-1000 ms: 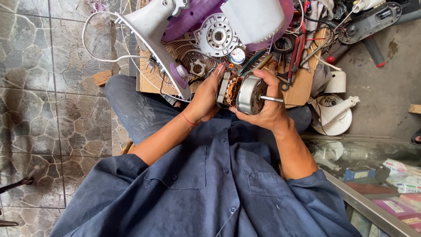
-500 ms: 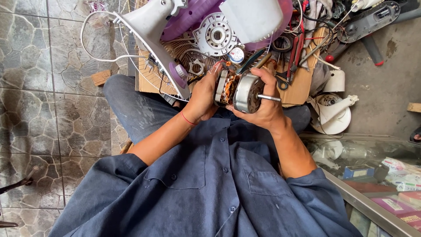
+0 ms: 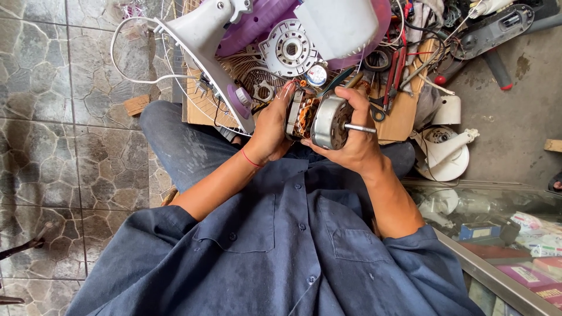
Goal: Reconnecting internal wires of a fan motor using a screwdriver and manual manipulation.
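Observation:
Both hands hold a fan motor [image 3: 319,120] in front of my chest: a silver metal housing with copper windings showing and a steel shaft pointing right. My left hand [image 3: 270,130] grips the motor's left end, fingertips on the winding side. My right hand [image 3: 349,140] wraps under and around the silver end cap, thumb on top. Just beyond the motor lies a round silver motor cover [image 3: 288,47] on a wire fan guard [image 3: 234,64].
A white fan stand [image 3: 205,41] and a purple fan blade [image 3: 257,23] lie on a wooden board [image 3: 398,117]. Pliers with red handles [image 3: 392,76], cables and another white fan base [image 3: 445,152] sit to the right. A glass display case [image 3: 503,234] stands at lower right.
The motor has been turned slightly in my hands and my left fingers have shifted up along the winding side. The hands stay at the same place.

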